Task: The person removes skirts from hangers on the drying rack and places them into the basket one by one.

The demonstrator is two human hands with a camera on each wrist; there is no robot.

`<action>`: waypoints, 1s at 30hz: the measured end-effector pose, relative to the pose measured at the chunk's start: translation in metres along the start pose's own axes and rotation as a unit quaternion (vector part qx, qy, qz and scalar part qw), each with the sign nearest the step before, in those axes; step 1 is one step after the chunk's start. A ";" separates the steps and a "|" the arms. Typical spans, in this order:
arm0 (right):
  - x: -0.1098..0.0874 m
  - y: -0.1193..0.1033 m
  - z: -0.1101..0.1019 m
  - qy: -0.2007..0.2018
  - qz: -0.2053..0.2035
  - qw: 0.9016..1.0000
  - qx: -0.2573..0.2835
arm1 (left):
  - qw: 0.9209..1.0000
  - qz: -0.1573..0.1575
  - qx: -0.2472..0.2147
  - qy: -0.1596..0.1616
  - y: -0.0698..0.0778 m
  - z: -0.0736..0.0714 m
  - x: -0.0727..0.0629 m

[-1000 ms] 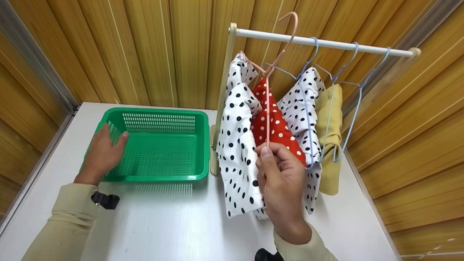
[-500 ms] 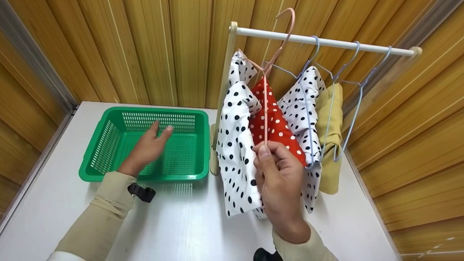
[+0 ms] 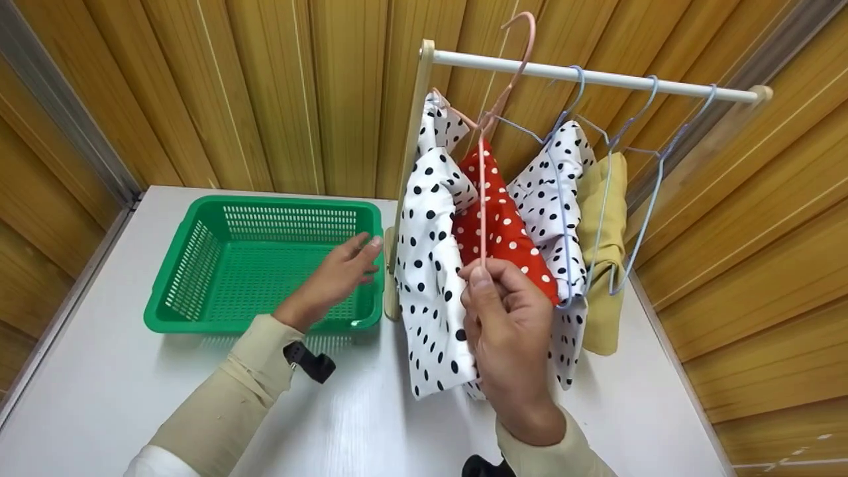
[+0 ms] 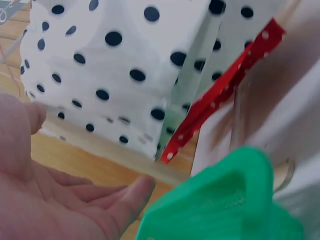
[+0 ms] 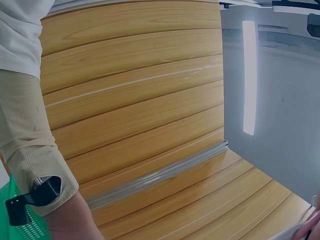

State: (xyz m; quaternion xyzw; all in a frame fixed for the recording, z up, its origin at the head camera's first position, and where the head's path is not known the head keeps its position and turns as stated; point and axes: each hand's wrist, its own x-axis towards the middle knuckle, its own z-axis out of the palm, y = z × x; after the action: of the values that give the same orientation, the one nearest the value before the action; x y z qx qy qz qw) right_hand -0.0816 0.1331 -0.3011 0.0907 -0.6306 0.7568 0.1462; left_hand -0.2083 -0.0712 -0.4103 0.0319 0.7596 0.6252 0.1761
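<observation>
My right hand point(image 3: 513, 338) pinches the near end of a pink clothes hanger point(image 3: 483, 199) between thumb and fingers. On that hanger's far arm hangs a white cloth with black dots point(image 3: 430, 265). Its hook stands above and in front of the white rail; whether they touch I cannot tell. My left hand point(image 3: 338, 278), fingers extended and apart, is over the right side of a green basket point(image 3: 265, 324). In the left wrist view, its fingers lie near the dotted cloth point(image 4: 110, 65) and the basket's corner point(image 4: 250, 175). Behind the pink hanger is a red white-dotted cloth point(image 3: 503, 225).
A white rail point(image 3: 609, 79) on a wooden post point(image 3: 412, 146) carries blue hangers point(image 3: 646, 245). Another white dotted cloth point(image 3: 556, 179) and a yellow cloth point(image 3: 603, 324) hang there. Wood-panelled walls point(image 3: 318, 99) surround the white table point(image 3: 358, 424).
My left hand has swept right, from the basket's left side across to its right side. The right hand and the pink clothes hanger have shifted slightly left.
</observation>
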 end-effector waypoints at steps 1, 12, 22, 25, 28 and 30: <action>0.000 0.000 0.000 -0.001 -0.001 1.000 0.002 | 1.000 -0.003 -0.022 -0.013 0.000 0.005 0.000; 0.001 -0.005 -0.002 0.011 -0.002 1.000 -0.023 | 0.975 -0.078 -0.197 -0.064 -0.002 0.043 0.009; 0.002 -0.004 -0.007 0.019 -0.022 0.999 -0.022 | 0.932 -0.070 -0.349 0.067 -0.001 0.049 0.012; 0.003 -0.004 -0.008 0.024 -0.029 0.999 -0.016 | 0.935 -0.058 -0.336 0.100 0.004 0.047 0.010; 0.004 -0.004 -0.010 0.028 -0.032 0.999 -0.013 | 0.940 -0.066 -0.316 0.112 0.008 0.042 0.009; 0.005 -0.004 -0.010 0.033 -0.029 0.999 -0.015 | 0.940 -0.069 -0.312 0.115 0.012 0.039 0.008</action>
State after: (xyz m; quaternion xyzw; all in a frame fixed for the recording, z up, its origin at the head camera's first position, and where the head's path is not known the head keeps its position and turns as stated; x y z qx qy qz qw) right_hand -0.0840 0.1444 -0.2977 0.0815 -0.6340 0.7451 0.1904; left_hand -0.2058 -0.0302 -0.4067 -0.1493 0.5415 0.8168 0.1318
